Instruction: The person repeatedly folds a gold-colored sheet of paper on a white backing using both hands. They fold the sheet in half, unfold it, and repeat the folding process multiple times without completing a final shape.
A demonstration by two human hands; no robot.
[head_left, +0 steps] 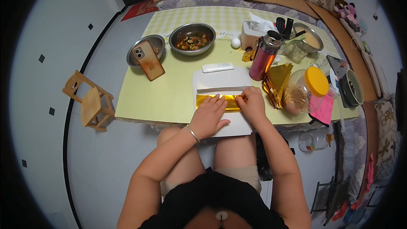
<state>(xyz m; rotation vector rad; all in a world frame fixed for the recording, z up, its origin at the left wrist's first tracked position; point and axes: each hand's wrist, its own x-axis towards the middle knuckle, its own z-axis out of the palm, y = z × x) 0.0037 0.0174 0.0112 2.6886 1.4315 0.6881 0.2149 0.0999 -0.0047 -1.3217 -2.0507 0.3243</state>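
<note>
A shiny gold foil paper (232,104), folded into a narrow strip, lies on a white sheet or board (234,128) at the table's near edge. My left hand (209,116) presses down on its left part, palm low and fingers stretched out. At the strip's right end, my right hand (253,104) pinches the foil between thumb and fingers. Just beyond the strip, a pale raised edge (222,89) runs across the white sheet. More folded gold foil sheets (277,82) stand to the right. A white oblong object (218,68) rests at the sheet's far end.
Right of my hands stand a pink-orange thermos (263,61) and a yellow-lidded plastic jar (317,82). A phone (148,60) leans on a metal bowl (157,42) at left. Farther back are a bowl of food (192,39), an egg (235,43) and a tissue box (250,35).
</note>
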